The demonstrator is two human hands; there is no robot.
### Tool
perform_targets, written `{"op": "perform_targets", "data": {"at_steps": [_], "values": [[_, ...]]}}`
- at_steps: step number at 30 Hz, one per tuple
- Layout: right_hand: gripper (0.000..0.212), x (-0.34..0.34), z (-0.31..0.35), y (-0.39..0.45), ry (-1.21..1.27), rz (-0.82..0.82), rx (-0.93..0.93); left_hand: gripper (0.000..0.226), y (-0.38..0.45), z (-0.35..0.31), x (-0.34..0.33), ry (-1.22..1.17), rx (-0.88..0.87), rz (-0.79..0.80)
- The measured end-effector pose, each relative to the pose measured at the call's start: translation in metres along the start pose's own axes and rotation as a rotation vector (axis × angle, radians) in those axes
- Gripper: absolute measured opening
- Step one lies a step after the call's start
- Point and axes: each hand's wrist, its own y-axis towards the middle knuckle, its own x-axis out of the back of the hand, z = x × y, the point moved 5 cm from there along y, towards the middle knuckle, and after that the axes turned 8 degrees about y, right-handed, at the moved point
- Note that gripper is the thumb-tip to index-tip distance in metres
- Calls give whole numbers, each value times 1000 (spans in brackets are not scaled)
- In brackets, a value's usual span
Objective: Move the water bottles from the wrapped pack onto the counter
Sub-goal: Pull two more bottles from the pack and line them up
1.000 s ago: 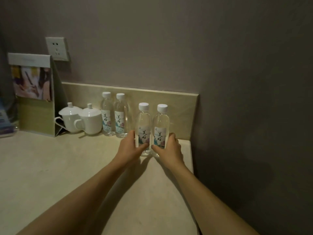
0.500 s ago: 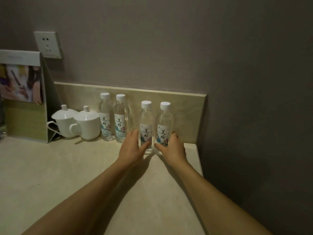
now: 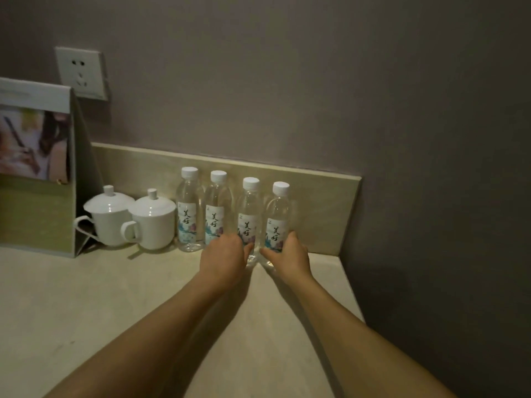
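Several clear water bottles with white caps stand upright in a row on the beige counter, close to the backsplash. My left hand is wrapped around the base of the third bottle. My right hand grips the lower part of the rightmost bottle. Both held bottles rest on the counter, side by side. Two more bottles stand untouched to their left. No wrapped pack is in view.
Two white lidded cups stand left of the bottles. A standing card holder is at the far left, below a wall socket. The counter ends at a dark wall on the right.
Both hands have pushed their two bottles back toward the backsplash, in line with the other two bottles. The camera has shifted a little to the right.
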Motion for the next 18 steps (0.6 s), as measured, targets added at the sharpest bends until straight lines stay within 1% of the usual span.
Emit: {"op": "perform_targets", "data": {"at_steps": [5,9,13,18], "values": [[52,-2,3,3,-48,-14,10,47,11,1,-5,132,-5,55],[55,-4,3,9,-70,-19,18,43,19,2,-9,205,-37,110],[54,-10,4,12,-65,-35,6,44,20,3,-10,190,-44,93],[52,-15,6,15,-77,-58,11,39,22,6,-10,164,-51,72]]}}
